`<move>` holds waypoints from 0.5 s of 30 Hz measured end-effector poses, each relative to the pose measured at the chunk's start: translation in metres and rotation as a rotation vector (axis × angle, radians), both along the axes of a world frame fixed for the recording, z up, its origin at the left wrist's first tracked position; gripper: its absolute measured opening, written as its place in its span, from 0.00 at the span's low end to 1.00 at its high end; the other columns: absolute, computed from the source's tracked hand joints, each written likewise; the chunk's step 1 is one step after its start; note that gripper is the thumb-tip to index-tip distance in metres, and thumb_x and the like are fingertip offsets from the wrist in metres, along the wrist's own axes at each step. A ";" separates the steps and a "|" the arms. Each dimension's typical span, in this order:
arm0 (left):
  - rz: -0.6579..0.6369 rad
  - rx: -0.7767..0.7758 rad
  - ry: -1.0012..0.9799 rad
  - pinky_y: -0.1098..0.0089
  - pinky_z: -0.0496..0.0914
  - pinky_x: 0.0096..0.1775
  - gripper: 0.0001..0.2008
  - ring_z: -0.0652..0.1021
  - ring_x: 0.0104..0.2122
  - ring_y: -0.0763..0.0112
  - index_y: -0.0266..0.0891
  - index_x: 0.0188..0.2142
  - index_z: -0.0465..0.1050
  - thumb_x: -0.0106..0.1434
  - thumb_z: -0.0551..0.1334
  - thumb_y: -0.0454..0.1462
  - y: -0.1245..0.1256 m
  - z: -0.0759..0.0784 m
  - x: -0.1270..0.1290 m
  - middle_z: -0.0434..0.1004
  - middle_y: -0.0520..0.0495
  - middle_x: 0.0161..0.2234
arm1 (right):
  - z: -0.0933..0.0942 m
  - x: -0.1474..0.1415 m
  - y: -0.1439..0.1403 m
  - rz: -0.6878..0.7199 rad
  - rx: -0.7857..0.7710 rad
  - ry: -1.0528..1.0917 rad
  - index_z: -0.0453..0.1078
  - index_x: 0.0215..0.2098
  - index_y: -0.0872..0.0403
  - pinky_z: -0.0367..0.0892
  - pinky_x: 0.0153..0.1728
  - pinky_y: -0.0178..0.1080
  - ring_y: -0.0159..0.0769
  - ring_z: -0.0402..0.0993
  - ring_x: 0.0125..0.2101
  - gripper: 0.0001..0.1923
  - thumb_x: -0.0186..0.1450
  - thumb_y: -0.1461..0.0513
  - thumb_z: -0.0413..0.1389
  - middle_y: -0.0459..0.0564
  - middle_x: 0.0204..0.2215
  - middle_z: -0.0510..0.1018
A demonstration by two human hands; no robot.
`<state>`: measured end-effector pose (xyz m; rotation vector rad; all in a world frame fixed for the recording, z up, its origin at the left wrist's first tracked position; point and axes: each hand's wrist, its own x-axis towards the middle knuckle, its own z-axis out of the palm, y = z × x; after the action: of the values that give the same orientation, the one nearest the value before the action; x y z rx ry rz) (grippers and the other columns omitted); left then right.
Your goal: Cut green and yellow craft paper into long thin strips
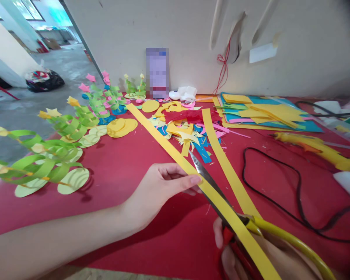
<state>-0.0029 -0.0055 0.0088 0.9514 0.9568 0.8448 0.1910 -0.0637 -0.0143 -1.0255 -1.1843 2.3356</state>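
My left hand [166, 184] pinches a long yellow paper strip [160, 144] between thumb and fingers. The strip slants from the upper left down across the front of the scissors [202, 173]. My right hand [236, 256] is wrapped round the scissors' red and yellow handles, partly hidden by the strip. The blades point up and away, lying just behind the strip; whether they touch it I cannot tell. A second yellow paper strip [221, 155] lies to the right of the blades, its lower end passing behind the handles.
Paper scraps [189, 132] are heaped mid-table. Green spiral paper plants [43, 163] stand on the left. A yellow glue gun [315, 147], a black cord [297, 179] and a stack of coloured paper [268, 111] are on the right. A phone [157, 74] leans against the back panel.
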 end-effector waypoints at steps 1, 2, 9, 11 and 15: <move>0.000 0.001 0.010 0.78 0.70 0.32 0.04 0.75 0.26 0.76 0.36 0.28 0.75 0.52 0.64 0.35 0.000 0.000 0.000 0.77 0.50 0.26 | 0.000 0.000 -0.001 -0.019 -0.007 0.017 0.59 0.34 0.55 0.55 0.19 0.29 0.24 0.60 0.18 0.23 0.61 0.45 0.39 0.44 0.17 0.65; -0.001 0.003 0.022 0.77 0.70 0.32 0.04 0.75 0.26 0.75 0.36 0.28 0.75 0.52 0.64 0.36 0.001 0.000 0.000 0.77 0.50 0.25 | 0.000 0.001 -0.001 -0.040 -0.010 0.018 0.60 0.34 0.56 0.55 0.20 0.29 0.24 0.60 0.18 0.22 0.61 0.46 0.40 0.44 0.17 0.65; -0.012 -0.012 0.047 0.69 0.70 0.36 0.06 0.76 0.28 0.68 0.34 0.28 0.75 0.51 0.65 0.36 0.000 0.003 0.000 0.77 0.47 0.26 | 0.000 0.004 -0.003 -0.113 0.101 -0.101 0.64 0.31 0.58 0.60 0.21 0.29 0.25 0.62 0.19 0.20 0.60 0.48 0.45 0.44 0.18 0.64; -0.014 -0.010 0.048 0.68 0.70 0.36 0.06 0.76 0.28 0.67 0.35 0.28 0.75 0.51 0.65 0.37 -0.001 0.003 0.000 0.77 0.47 0.26 | -0.003 0.005 -0.005 -0.131 0.149 -0.102 0.65 0.30 0.58 0.60 0.21 0.28 0.24 0.61 0.19 0.21 0.59 0.47 0.47 0.44 0.19 0.63; -0.027 0.015 0.045 0.70 0.70 0.35 0.06 0.75 0.28 0.69 0.35 0.28 0.75 0.51 0.65 0.36 -0.001 0.001 -0.001 0.77 0.48 0.26 | -0.006 0.008 -0.007 -0.162 0.143 -0.155 0.64 0.29 0.57 0.59 0.19 0.28 0.24 0.60 0.18 0.19 0.60 0.48 0.47 0.43 0.17 0.62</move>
<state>-0.0035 -0.0069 0.0100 0.9973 0.9755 0.8120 0.1993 -0.0710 -0.0206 -1.2199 -1.2533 2.0489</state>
